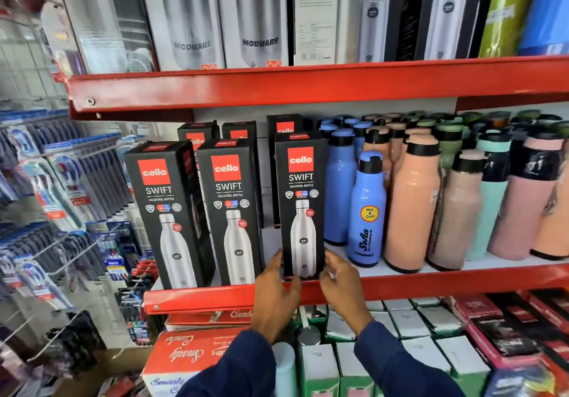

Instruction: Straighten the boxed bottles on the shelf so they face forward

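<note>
Boxed bottle in hand: the right-most black box [302,208] of the front row stands between the two hands, at the front edge of the red shelf [431,279], with its printed face to the front.
Left hand: the left hand [277,285] holds the lower left edge of this box; the fingers go up along its side and the thumb lies under the front corner.
Right hand: the right hand [338,276] presses with bent fingers on the lower right edge, so the box is held from both sides near its base.
How to do it well: I think it is best to turn the box only a little around its base, keeping the bottom flat on the shelf, because the grip is low and the box is tall and may tip.
Room to the left of the hands: a gap is open up to the middle box [229,211]; beyond it the left box [166,215] looks turned somewhat, its right side showing.
Room to the right of the hands: the blue bottle [366,211] stands just beside the box, so there is little space there.
Behind the hands: more black boxes [284,127] stand near.
</note>
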Motion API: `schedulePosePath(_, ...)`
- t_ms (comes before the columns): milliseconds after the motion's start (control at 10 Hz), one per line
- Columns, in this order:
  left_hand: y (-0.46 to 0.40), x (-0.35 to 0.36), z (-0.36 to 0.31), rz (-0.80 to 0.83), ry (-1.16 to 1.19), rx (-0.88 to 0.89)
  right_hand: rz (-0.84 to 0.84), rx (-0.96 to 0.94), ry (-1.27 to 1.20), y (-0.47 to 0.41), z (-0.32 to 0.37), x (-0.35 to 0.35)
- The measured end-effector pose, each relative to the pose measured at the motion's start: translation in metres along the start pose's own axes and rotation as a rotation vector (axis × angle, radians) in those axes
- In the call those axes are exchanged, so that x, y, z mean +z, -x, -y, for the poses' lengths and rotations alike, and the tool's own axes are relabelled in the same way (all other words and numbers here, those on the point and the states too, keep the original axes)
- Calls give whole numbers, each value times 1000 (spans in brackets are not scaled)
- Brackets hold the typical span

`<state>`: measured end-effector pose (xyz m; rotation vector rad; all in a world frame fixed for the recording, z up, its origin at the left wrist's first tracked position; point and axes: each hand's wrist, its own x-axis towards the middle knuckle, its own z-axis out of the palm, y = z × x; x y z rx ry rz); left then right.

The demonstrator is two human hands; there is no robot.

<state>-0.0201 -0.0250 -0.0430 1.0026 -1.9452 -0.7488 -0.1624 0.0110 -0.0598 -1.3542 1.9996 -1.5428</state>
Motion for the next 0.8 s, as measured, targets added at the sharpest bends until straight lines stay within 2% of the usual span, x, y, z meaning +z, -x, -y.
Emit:
schedulePosePath(300, 5, -2, 0, -72, -12, -14, 58, 32, 2, 1, -2, -3)
schedulePosePath(500, 14, -6, 0, -102, -50, -4, 14, -23, 78, 7, 2, -5)
schedulePosePath(700, 18, -12, -4, -94, -67, 36, 18, 4, 120, 7, 1, -2)
schedulePosePath(800, 17, -16, -9, -132, -80, 75, -132, 27, 27, 13, 9, -8)
